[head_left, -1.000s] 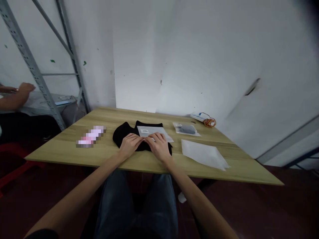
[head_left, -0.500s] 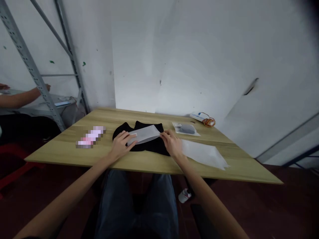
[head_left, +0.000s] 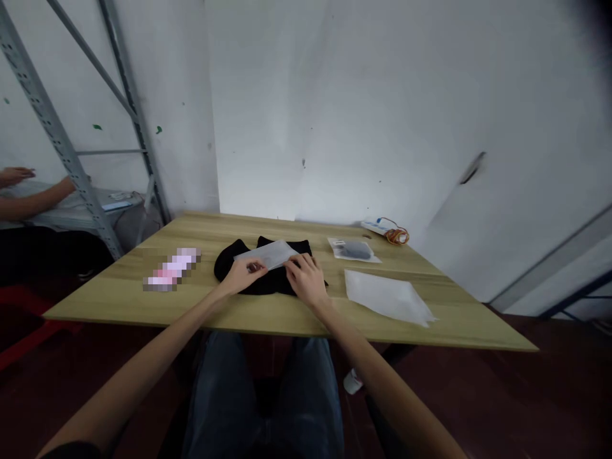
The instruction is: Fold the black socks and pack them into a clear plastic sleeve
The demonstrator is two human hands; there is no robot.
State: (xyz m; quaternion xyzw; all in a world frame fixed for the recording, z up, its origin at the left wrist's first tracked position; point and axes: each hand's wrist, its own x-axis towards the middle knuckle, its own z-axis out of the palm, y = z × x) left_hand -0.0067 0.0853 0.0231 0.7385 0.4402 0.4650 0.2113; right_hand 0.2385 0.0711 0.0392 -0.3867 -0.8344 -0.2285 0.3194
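A translucent white plastic bag [head_left: 272, 254] lies over black cloth items [head_left: 268, 285] at the middle of the wooden table. My left hand [head_left: 242, 275] pinches the bag's near edge, with thumb and fingers close together. At the bag's right end, my right hand [head_left: 306, 275] has its fingertips closed on the edge, above the black cloth. To the right lie more flat white bags [head_left: 386, 296]. Behind them is a clear bag with something dark inside [head_left: 354, 249].
A power strip [head_left: 377, 225] with a coiled orange cable [head_left: 397, 236] sits at the table's back right. A blurred pink item [head_left: 173, 269] lies on the left. Beyond a metal rack [head_left: 62, 137], another person's arms [head_left: 36, 203] show at a grey table.
My right hand has moved left along the bag, and my left hand's fingers have drawn in to its near edge. The other person's hand has risen into fuller view at the far left.
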